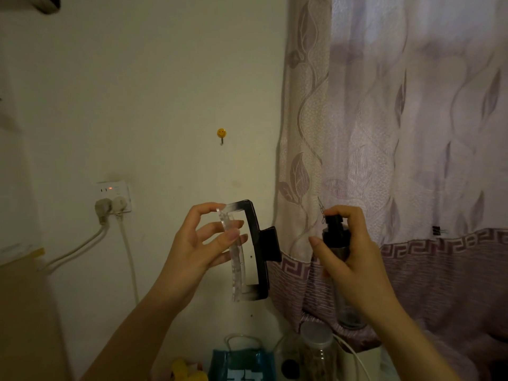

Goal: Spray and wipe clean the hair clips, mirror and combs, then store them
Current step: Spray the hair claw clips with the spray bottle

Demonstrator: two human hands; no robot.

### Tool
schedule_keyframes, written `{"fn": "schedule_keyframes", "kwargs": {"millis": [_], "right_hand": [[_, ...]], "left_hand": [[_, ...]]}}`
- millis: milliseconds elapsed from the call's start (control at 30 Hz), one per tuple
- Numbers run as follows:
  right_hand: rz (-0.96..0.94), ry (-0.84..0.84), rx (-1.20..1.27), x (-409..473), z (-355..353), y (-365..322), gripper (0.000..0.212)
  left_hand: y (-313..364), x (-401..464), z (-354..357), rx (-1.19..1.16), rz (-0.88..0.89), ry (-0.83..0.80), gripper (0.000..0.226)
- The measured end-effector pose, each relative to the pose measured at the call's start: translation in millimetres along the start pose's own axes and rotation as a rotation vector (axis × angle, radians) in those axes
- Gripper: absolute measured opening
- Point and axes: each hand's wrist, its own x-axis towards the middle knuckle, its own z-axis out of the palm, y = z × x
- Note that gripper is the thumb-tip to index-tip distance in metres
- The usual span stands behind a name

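Both forearms reach up from below: her left hand [203,240] pinches the hair clip [248,251] upright, long axis vertical, while her right hand [354,248] grips the spray bottle [336,237] just beside it, nozzle facing the clip.

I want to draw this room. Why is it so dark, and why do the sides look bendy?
In the head view, the only bright light glows through the curtain; the wall is dim and yellowish. The wide lens bends the edges. The left hand and hair clip look fairly sharp, as does the right hand on the spray bottle; the jars below are murky.
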Motion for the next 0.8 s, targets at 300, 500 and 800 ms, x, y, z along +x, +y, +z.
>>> {"fn": "schedule_keyframes", "kwargs": {"millis": [300,500,800], "right_hand": [[0.168,-0.058,0.211,-21,7,5,0.073],[0.294,-0.094,0.290,-36,21,5,0.093],[0.389,-0.153,0.353,-59,39,3,0.079]], "left_hand": [[-12,-11,1,0.014,-0.042,0.009,0.050],[-23,-18,2,0.007,-0.084,0.003,0.047],[-42,-34,-1,0.080,-0.129,0.030,0.048]]}}
